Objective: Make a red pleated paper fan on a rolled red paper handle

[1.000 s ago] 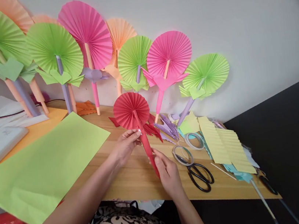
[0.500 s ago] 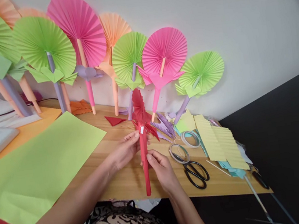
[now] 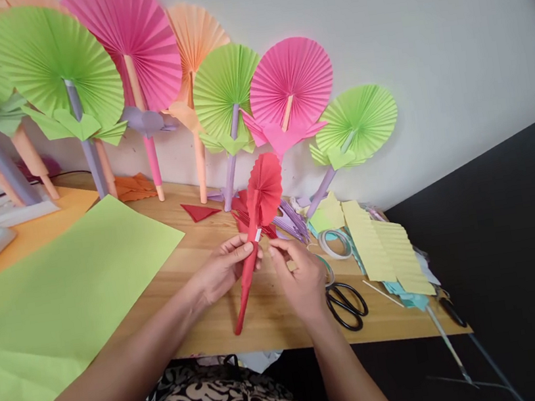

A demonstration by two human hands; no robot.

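A red pleated paper fan [image 3: 262, 188] sits on a red rolled paper stick [image 3: 246, 287] that slants down to the left over the wooden table [image 3: 225, 326]. My left hand [image 3: 224, 266] pinches the stick just under a small white strip of tape. Close beside the stick, at the same height, my right hand [image 3: 298, 276] has its fingertips pinched together; I cannot see whether they touch the stick or hold anything.
Several green, pink and orange paper fans [image 3: 290, 81] on sticks lean against the white wall. A big green sheet [image 3: 61, 289] lies at left. Black scissors [image 3: 346, 305], tape rolls [image 3: 333, 243], pleated yellow paper [image 3: 383, 247] and purple and red folded scraps [image 3: 293, 220] lie at right.
The red fan has been turned about its stick, from facing me to edge-on to partly turned. The stick now tilts bottom-left. My right hand rose from the lower stick to near the fan.
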